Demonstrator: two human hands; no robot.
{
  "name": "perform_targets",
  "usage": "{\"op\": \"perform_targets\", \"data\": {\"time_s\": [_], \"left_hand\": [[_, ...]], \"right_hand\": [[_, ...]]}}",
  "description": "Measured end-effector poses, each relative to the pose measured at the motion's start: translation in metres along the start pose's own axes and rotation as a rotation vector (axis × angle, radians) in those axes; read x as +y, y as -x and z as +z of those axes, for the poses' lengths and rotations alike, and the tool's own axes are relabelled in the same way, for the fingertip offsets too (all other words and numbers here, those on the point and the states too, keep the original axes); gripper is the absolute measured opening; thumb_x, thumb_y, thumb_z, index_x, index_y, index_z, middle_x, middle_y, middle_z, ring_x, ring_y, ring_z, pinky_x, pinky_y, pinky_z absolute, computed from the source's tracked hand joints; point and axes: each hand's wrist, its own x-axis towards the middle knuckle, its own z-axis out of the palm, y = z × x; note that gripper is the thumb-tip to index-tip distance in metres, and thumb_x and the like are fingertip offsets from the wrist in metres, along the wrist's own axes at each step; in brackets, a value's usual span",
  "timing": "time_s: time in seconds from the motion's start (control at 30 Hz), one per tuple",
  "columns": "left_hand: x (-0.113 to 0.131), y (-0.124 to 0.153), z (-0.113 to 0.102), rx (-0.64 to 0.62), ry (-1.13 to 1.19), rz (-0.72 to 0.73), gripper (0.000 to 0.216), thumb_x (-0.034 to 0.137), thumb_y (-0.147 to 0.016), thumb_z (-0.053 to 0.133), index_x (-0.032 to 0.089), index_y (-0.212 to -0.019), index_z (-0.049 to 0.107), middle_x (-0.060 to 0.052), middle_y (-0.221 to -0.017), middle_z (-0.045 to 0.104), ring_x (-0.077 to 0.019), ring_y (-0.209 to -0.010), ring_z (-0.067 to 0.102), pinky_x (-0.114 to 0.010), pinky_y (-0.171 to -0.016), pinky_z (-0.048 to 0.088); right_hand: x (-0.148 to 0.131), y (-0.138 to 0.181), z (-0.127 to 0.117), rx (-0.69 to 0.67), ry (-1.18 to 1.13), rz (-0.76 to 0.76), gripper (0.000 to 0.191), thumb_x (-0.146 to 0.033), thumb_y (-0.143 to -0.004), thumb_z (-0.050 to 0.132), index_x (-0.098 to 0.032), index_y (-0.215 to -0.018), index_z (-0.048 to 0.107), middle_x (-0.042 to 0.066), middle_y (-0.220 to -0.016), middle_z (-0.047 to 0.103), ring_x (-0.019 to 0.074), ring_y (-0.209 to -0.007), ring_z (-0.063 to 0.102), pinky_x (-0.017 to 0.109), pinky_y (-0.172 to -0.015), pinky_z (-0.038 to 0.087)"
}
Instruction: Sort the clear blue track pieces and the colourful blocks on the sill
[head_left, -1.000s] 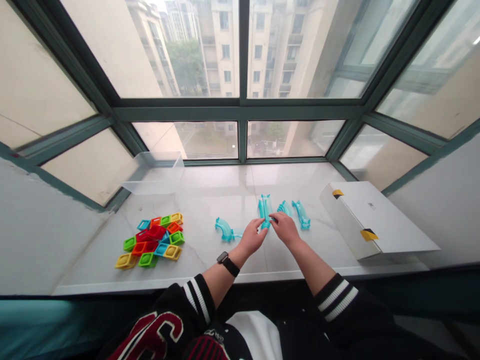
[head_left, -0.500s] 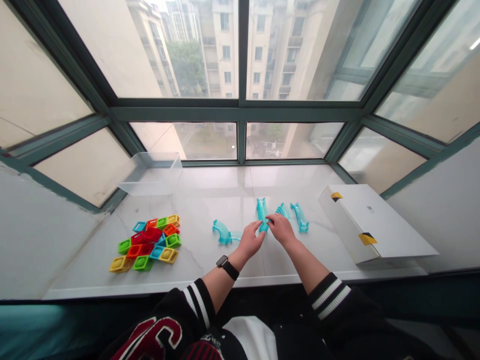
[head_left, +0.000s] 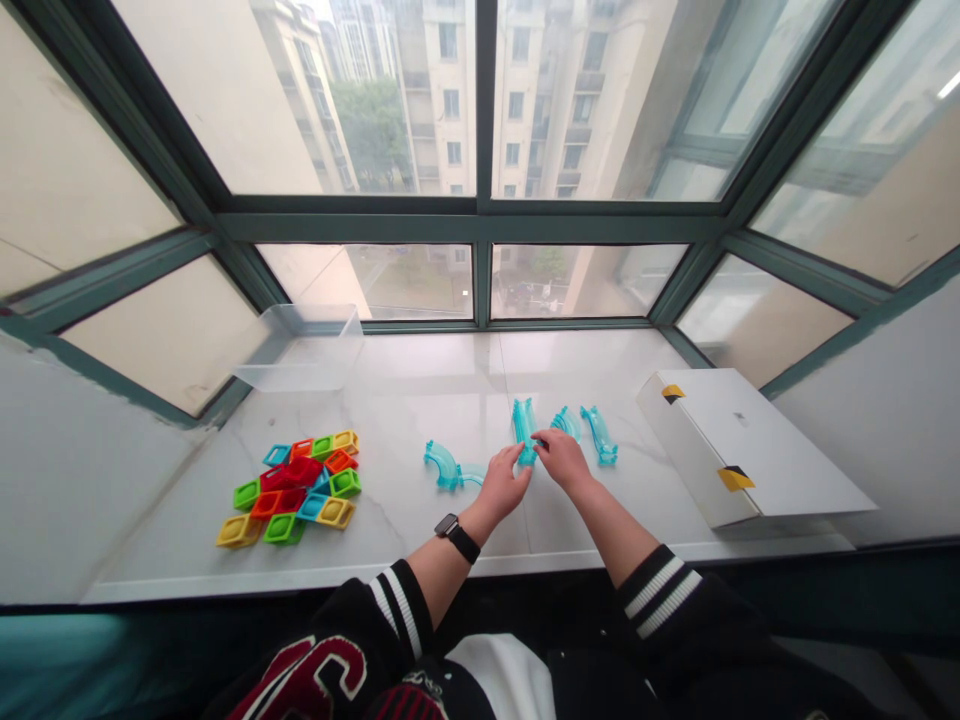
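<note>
At the centre of the sill (head_left: 420,400), the left hand (head_left: 504,483) and right hand (head_left: 561,456) stay pinched on the near end of the track (head_left: 523,420), unmoved this half-second, with a curve (head_left: 442,463) lying at its 9 o'clock.

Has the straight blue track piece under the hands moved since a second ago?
No. The straight track piece keeps its spacing from the white box and the curved piece; the slight frame shift is camera motion.
</note>
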Motion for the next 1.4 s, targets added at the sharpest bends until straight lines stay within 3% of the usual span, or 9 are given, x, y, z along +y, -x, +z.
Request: {"op": "perform_targets", "data": {"time_s": [0.27, 0.7, 1.23, 1.4], "left_hand": [[-0.004, 0.002, 0.003, 0.001, 0.065, -0.021, 0.060, 0.026, -0.088, 0.065, 0.024, -0.148, 0.057, -0.015, -0.147, 0.061, -0.0308, -0.140, 0.055, -0.051, -0.111, 0.051], [0.005, 0.002, 0.000, 0.018, 0.315, -0.205, 0.057, 0.025, -0.086, 0.074, 0.021, -0.141, 0.060, -0.018, -0.147, 0.061, -0.0304, -0.133, 0.060, -0.044, -0.102, 0.055], [0.005, 0.002, 0.002, 0.016, 0.361, -0.225, 0.055, 0.028, -0.086, 0.076, 0.021, -0.139, 0.060, -0.018, -0.148, 0.060, -0.0298, -0.131, 0.061, -0.046, -0.104, 0.055], [0.004, 0.007, -0.009, 0.032, 0.322, -0.191, 0.053, 0.027, -0.087, 0.072, 0.020, -0.138, 0.060, -0.019, -0.147, 0.060, -0.0287, -0.128, 0.063, -0.044, -0.100, 0.057]], "right_hand": [[0.000, 0.000, -0.001, -0.022, -0.010, 0.008, 0.023, -0.016, -0.093, 0.067, -0.022, -0.112, 0.079, 0.007, -0.103, 0.076, 0.0208, -0.098, 0.069, 0.031, -0.090, 0.052], [0.001, -0.004, -0.001, -0.019, -0.022, -0.003, 0.022, -0.018, -0.092, 0.068, -0.023, -0.109, 0.080, 0.006, -0.104, 0.078, 0.0198, -0.095, 0.071, 0.032, -0.088, 0.054], [-0.002, -0.002, -0.001, -0.030, -0.075, 0.003, 0.023, -0.015, -0.091, 0.069, -0.023, -0.109, 0.081, 0.006, -0.105, 0.074, 0.0174, -0.086, 0.070, 0.031, -0.088, 0.055], [-0.004, 0.005, -0.003, 0.006, -0.111, -0.004, 0.024, -0.024, -0.093, 0.069, -0.025, -0.114, 0.080, 0.007, -0.111, 0.068, 0.0157, -0.080, 0.068, 0.032, -0.082, 0.057]]}}
